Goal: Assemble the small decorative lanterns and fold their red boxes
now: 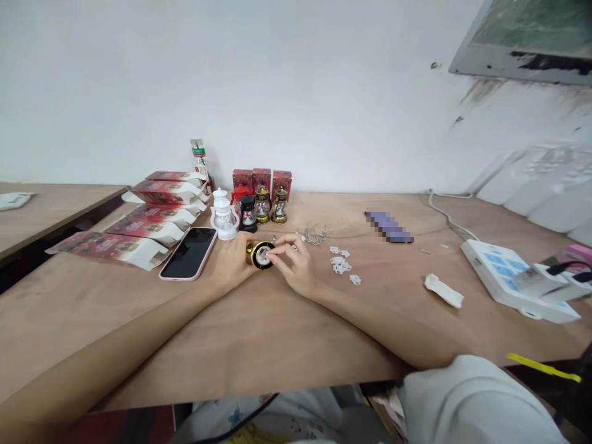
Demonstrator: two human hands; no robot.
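Observation:
My left hand (234, 260) is wrapped round a small gold-and-black lantern (263, 264), tipped so that its round base faces me. At that base, the fingertips of my right hand (296, 266) are pinched together; whatever sits between them is too small to make out. Behind my hands stand a white lantern (225, 216), a black one (248, 216), a red one (239, 196) and two bronze-gold lanterns (279, 206). To the right lie a small heap of metal wire pieces (315, 234) and several little white plastic pieces (340, 265).
Unfolded red boxes (139, 225) lie at the left, beside a phone (189, 254). Three closed red boxes (261, 178) and a bottle (200, 163) stand near the wall. Rightward are a second phone (389, 227), a white scrap (444, 291) and a power strip (502, 271) with a cable.

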